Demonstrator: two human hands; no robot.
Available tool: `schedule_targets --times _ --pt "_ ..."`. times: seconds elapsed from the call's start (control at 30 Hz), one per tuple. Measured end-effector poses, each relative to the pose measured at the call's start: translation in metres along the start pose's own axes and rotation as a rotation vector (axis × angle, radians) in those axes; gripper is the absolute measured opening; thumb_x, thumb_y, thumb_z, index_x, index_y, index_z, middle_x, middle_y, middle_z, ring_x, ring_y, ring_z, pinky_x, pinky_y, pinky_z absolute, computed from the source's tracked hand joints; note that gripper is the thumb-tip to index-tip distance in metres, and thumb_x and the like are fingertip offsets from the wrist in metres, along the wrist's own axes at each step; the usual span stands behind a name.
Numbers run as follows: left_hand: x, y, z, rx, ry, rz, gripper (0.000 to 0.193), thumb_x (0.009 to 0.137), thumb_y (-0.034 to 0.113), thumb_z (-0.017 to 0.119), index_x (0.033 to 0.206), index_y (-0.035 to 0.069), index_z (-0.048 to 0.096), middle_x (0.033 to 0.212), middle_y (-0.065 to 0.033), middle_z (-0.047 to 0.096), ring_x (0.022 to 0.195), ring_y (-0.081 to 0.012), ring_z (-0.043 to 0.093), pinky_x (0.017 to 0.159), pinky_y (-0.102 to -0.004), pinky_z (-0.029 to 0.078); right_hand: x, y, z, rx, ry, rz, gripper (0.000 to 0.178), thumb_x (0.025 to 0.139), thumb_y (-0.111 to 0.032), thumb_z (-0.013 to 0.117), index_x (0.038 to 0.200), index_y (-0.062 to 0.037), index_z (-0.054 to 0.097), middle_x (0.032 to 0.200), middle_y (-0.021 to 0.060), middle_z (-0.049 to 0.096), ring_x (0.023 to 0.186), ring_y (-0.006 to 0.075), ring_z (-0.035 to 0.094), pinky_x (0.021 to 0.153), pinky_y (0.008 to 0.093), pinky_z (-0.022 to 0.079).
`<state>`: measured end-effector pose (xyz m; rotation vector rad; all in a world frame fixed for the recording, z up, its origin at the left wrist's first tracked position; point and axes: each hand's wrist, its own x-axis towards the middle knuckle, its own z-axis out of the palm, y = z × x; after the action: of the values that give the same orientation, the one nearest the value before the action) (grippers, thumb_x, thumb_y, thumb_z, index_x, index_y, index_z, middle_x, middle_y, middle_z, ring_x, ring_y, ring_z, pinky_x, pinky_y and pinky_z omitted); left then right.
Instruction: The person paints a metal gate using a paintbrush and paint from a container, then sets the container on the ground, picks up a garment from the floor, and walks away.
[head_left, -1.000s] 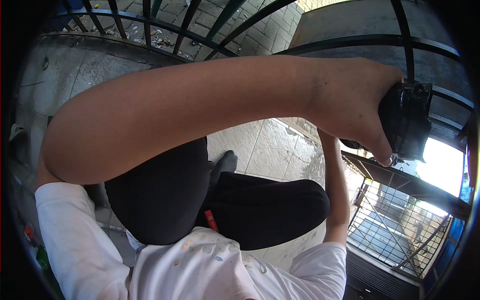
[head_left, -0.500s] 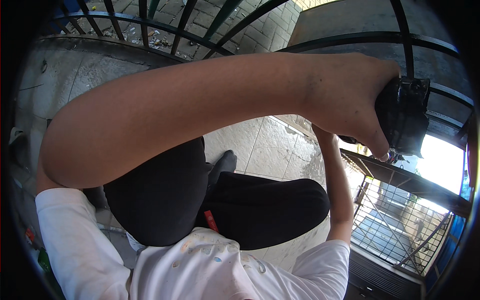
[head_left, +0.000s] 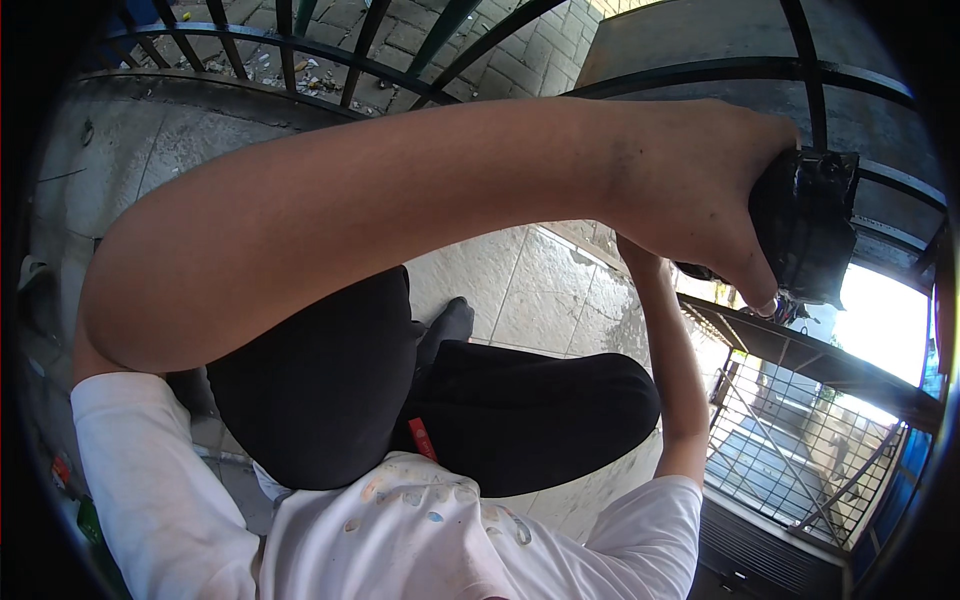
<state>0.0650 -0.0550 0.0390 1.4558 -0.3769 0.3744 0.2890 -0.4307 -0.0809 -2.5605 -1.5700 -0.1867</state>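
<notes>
So the person on my feed has a white tee point(head_left: 370, 550), loose and creased, and there are small coloured spots point(head_left: 436, 517) across the chest; I can't tell if they're print or stains. Left sleeve point(head_left: 150, 440) and right sleeve point(head_left: 655, 525) are plain white, arms bare below. Bottoms are black trousers point(head_left: 530, 420) with a little red tag point(head_left: 422, 438), plus a dark grey sock point(head_left: 452, 325), I think. Left hand point(head_left: 700, 190) is bare too.

Right forearm point(head_left: 675, 360) now slanted further left
</notes>
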Motion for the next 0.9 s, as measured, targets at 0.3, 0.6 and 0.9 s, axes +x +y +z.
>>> schedule_targets --times 0.3,0.6,0.9 --pt "0.001 0.0 0.003 -0.006 -0.011 0.01 0.078 0.068 0.031 0.085 0.128 -0.011 0.057 0.102 -0.025 0.071 0.093 -0.0334 0.073 0.087 -0.0388 0.059 0.017 -0.009 0.013 0.062 0.008 -0.005 0.02 0.093 -0.007 0.068 0.111 0.0014 0.07 0.105 0.0161 0.073 0.093 0.0267 0.07 0.083 0.0419 0.055" --pt "0.002 0.002 0.001 0.025 -0.035 0.009 0.076 0.069 0.031 0.085 0.126 -0.01 0.058 0.103 -0.0256 0.071 0.093 -0.034 0.074 0.088 -0.0399 0.059 0.028 -0.017 0.016 0.113 0.0 -0.008 0.019 0.093 -0.007 0.068 0.11 0.0013 0.071 0.104 0.0156 0.073 0.093 0.0262 0.07 0.082 0.0415 0.055" --pt "0.0 0.001 0.001 0.032 -0.027 -0.04 0.077 0.068 0.031 0.086 0.127 -0.009 0.058 0.104 -0.0253 0.071 0.094 -0.0331 0.074 0.09 -0.04 0.059 0.036 -0.029 0.024 0.168 -0.002 -0.002 0.019 0.092 -0.006 0.069 0.109 0.0012 0.071 0.103 0.0151 0.074 0.092 0.0257 0.07 0.081 0.0411 0.055"
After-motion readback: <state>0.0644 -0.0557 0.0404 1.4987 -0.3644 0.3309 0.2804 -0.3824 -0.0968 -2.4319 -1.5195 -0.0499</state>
